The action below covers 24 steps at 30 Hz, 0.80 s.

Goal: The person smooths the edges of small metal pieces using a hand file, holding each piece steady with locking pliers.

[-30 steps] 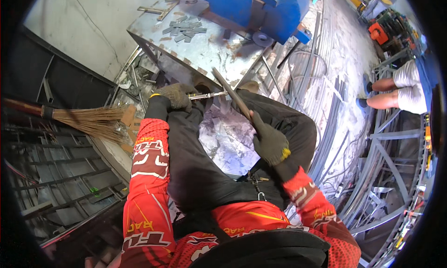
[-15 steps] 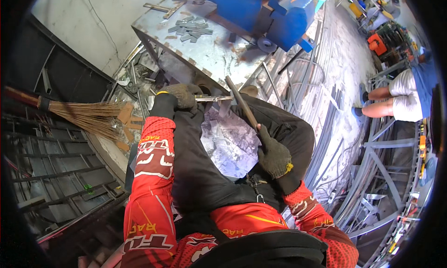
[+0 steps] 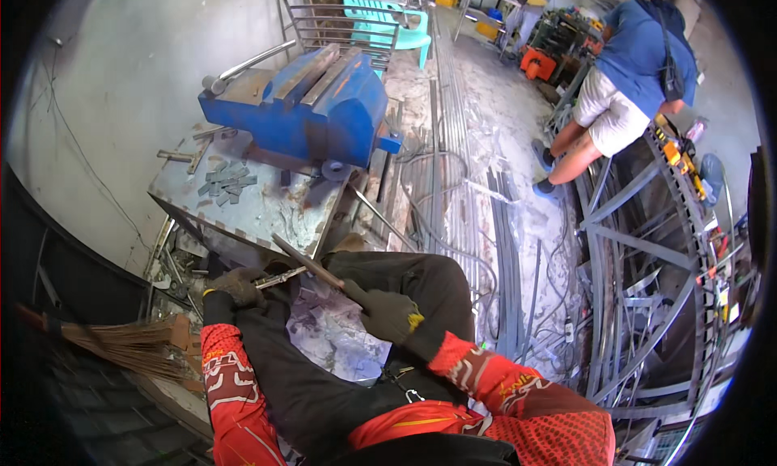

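Note:
My gloved left hand (image 3: pixel 237 287) is closed around a silver plier-like tool (image 3: pixel 280 279) that points right, over the gap between my knees. What its jaws hold is too small to make out. In my gloved right hand (image 3: pixel 388 314) is a long, narrow brownish-grey bar (image 3: pixel 307 261), slanting away to the left. The bar crosses close to the tip of the plier-like tool; I cannot tell whether they touch. Ahead stands a metal-topped table (image 3: pixel 174 182) with a pile of small flat metal pieces (image 3: pixel 227 182) on it.
A big blue bench vise (image 3: pixel 324 118) sits on the table. Long metal bars (image 3: pixel 506 263) lie along the floor to the right, beside a steel frame (image 3: pixel 639 247). Another person (image 3: pixel 639 69) bends over it. A twig broom (image 3: pixel 121 348) lies at left, and a turquoise chair (image 3: pixel 405 33) stands behind.
The view has swung up and right, so the vise, chair and other person show more fully. Both hands keep their hold, and the bar now slants more toward the left.

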### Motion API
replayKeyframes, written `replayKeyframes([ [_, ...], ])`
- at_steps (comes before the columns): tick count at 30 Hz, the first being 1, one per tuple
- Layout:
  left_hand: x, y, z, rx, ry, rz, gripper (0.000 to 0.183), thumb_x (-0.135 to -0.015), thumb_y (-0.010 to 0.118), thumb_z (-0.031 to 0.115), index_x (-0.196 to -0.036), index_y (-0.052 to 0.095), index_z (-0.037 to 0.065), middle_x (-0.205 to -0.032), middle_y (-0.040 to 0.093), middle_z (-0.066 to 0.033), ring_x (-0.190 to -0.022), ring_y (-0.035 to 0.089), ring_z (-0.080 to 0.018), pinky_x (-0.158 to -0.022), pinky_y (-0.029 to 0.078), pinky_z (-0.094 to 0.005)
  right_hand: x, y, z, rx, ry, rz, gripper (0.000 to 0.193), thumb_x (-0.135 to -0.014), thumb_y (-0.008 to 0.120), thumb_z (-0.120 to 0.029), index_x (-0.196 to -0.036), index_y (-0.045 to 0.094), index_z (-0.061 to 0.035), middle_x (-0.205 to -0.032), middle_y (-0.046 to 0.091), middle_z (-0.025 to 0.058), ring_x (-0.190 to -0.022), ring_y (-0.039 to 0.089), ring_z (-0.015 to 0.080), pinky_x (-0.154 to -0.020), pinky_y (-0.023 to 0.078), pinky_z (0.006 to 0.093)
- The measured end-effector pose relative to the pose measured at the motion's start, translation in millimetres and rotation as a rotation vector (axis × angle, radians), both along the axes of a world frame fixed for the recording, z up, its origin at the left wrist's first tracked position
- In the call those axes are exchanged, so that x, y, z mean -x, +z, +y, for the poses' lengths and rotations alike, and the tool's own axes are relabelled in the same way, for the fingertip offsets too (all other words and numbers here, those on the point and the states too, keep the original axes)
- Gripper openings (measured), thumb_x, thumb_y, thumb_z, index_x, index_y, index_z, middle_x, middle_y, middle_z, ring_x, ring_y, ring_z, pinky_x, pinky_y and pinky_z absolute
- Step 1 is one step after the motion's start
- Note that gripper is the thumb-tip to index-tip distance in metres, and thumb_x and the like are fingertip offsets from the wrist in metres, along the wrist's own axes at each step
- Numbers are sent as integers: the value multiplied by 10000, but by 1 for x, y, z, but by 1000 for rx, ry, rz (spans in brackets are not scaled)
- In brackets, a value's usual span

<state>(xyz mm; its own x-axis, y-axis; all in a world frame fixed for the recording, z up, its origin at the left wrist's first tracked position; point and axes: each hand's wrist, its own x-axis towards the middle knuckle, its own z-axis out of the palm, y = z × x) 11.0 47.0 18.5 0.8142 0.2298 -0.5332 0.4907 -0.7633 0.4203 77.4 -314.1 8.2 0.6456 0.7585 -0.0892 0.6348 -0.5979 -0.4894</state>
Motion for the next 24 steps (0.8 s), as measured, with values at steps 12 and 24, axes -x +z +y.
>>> replayKeyframes([
  [12,-11,10,-10,40,20,32,736,-601,878,332,-1293,718,142,-1219,737,-171,-1114,700,-341,-1014,536,-413,-39,-30,70,-175,-12,-79,688,-906,571,-136,-1556,411,-294,-858,680,158,-752,692,368,-639,520,507],
  [24,-10,23,-5,-99,-34,174,696,-583,880,352,-1251,750,206,-1197,747,-162,-1095,709,-351,-975,555,-442,14,0,-24,-36,-51,18,701,-903,581,-143,-1560,395,-302,-882,690,176,-779,709,373,-672,541,511],
])
